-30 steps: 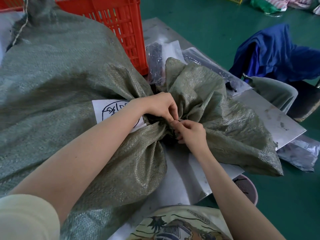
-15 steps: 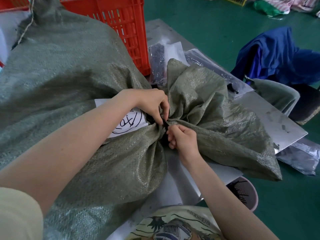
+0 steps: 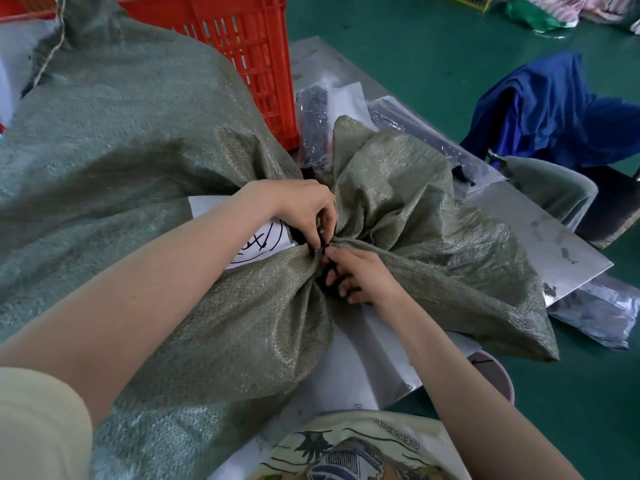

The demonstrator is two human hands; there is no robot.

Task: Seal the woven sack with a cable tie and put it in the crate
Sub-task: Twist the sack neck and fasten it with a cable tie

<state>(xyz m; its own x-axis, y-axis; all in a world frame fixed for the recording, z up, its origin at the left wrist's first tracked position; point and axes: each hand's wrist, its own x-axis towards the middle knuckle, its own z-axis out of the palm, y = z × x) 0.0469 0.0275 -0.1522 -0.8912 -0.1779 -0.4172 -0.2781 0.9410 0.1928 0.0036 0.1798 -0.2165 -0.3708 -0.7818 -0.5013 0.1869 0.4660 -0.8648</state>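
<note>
A large grey-green woven sack [image 3: 121, 161] lies full across a metal table [image 3: 540, 233], its neck gathered at the middle and its loose mouth [image 3: 433, 216] fanned out to the right. A thin black cable tie [image 3: 325, 252] circles the gathered neck. My left hand [image 3: 304, 209] pinches the tie from above with fingertips closed. My right hand [image 3: 360, 275] grips the tie and the bunched neck from below. A white paper label [image 3: 256, 233] with black marker writing sits on the sack under my left wrist. The red plastic crate [image 3: 242, 46] stands behind the sack.
Clear bags of dark items [image 3: 315, 123] lie on the table by the crate, and another [image 3: 602, 313] hangs off its right edge. A blue garment [image 3: 554, 109] covers a chair on the green floor. A pink bucket [image 3: 498, 379] stands below the table's near edge.
My left hand slid left and up over the neck, uncovering more of the label. My right hand dropped slightly under the neck. Both stayed on the cable tie.
</note>
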